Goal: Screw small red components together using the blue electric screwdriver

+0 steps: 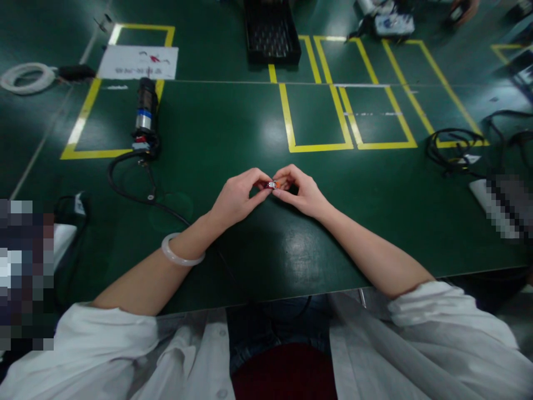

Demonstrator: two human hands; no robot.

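Tabletop (225, 122), green, marked with yellow tape (320, 148), spread before me. Black tray (275, 58), twelve o'clock from the centre, well apart. Cylindrical device (145, 111), blue-banded, cabled, at ten o'clock. Left hand (238, 195), mine, at nine o'clock, thumb and fingertips pinched narrow; right hand (306, 194), at three o'clock, likewise narrow. White bangle (177, 259), at eight o'clock, ringing my left forearm (141, 280). Small metal-and-orange part (273, 185), at the dial's centre, held between both my hands' fingertips.
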